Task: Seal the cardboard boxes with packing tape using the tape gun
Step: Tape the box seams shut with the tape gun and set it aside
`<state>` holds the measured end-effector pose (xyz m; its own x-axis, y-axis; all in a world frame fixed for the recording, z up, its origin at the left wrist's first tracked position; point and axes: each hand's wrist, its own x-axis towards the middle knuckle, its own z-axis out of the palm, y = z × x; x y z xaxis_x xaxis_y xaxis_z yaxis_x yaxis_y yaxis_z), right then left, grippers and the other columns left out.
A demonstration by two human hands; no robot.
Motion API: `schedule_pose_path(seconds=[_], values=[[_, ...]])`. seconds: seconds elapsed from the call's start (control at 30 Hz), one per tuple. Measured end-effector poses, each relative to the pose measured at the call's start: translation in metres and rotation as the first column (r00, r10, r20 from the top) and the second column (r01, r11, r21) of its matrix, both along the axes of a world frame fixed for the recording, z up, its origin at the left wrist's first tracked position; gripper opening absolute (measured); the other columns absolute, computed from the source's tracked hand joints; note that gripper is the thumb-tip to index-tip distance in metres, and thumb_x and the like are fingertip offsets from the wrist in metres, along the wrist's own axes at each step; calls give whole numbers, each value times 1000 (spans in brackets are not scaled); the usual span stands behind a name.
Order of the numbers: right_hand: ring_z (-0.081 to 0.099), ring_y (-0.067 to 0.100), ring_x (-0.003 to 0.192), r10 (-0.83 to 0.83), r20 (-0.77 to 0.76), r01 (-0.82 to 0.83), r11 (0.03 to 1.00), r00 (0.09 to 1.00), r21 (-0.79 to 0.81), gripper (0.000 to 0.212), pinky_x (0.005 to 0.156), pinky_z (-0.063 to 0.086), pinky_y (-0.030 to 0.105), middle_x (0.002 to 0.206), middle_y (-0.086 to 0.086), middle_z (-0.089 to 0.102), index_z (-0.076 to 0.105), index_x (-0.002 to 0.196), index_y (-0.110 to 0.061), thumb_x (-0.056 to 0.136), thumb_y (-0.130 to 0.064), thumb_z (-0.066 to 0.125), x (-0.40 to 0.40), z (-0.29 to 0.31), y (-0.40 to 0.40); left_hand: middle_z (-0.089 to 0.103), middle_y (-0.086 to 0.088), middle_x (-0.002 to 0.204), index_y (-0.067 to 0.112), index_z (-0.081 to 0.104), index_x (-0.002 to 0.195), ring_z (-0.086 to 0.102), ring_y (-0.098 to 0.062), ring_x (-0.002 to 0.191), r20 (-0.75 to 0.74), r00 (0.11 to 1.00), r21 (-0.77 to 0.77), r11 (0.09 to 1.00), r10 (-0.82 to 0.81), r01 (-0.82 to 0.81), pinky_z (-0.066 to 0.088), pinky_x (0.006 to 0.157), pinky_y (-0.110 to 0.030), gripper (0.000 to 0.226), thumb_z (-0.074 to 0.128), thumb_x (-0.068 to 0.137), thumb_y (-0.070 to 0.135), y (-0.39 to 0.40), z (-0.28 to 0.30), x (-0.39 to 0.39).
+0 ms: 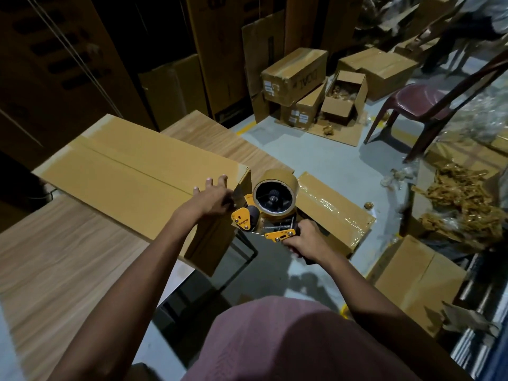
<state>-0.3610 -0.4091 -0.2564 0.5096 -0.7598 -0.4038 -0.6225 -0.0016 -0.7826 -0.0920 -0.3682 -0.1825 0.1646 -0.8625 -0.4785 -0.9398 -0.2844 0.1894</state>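
- The box (132, 174) lies flat on the table (55, 259), its near end overhanging the table's edge; tape already runs along the top seam.
- The left hand (213, 198) rests on the box's top at the near end, fingers fairly straight and spread, pressing down rather than gripping.
- The right hand (303, 244) is curled round the handle of the tape gun (264, 213), whose roll (275, 192) sits just off the box's end, the roller and blade up against the end face.
- Judged from this, the step in hand is carrying the tape over the edge and down the end face, then cutting it.
- To do it well, the person should keep the left hand firm near the corner so the overhanging box does not tip or slide.
- The gun should be drawn straight down in line with the seam, roller pressed flat, so the tape lies without wrinkles.
- A short overlap on the end face suffices; then the gun should be tilted so the blade bites and snaps the tape cleanly.
- The left fingers lie close to the blade, so they should stay on top.
- Other boxes (297, 75) lie on the floor beyond, near a chair (423, 100).
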Motion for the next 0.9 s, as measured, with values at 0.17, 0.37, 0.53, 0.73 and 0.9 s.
schedule_pose_path(seconds=[0.17,0.37,0.53,0.73,0.9], values=[[44,12,33,10,-64,-14,998,998,-65,27,36,33,24,49,3,53,54,67,-10,82,-7,76,5,9,-3,25,-37,154,3,6,159,11,-47,151,-27,991,-2,991,134,-134,9,117,-69,95,72,89,5,-7,-5,0],[44,21,47,-32,-94,21,992,995,-121,32,47,35,33,56,6,54,54,61,-7,72,-22,80,7,0,1,32,-23,155,0,33,153,20,-44,147,29,997,19,997,72,-72,21,115,-70,76,74,89,7,-10,4,-7],[42,23,52,-64,-127,41,984,990,-173,34,49,35,33,59,6,55,53,60,-12,68,-33,78,10,-5,4,35,-23,150,0,44,145,31,-45,140,50,999,19,1000,8,-9,32,109,-70,65,75,89,9,-10,5,-4],[48,25,54,-91,-188,54,980,978,-191,32,50,36,31,66,9,62,55,63,-14,71,-33,78,16,-5,9,44,-26,134,-4,43,141,37,-47,134,25,1000,-12,1000,16,-16,36,106,-71,59,72,91,7,-10,2,-4],[43,26,56,-128,-210,74,966,969,-249,37,52,34,30,63,5,55,47,60,-17,74,-32,77,20,0,21,41,-28,137,-3,38,146,31,-52,138,35,999,-30,999,42,-41,26,111,-74,61,68,93,1,-7,-1,-7]])
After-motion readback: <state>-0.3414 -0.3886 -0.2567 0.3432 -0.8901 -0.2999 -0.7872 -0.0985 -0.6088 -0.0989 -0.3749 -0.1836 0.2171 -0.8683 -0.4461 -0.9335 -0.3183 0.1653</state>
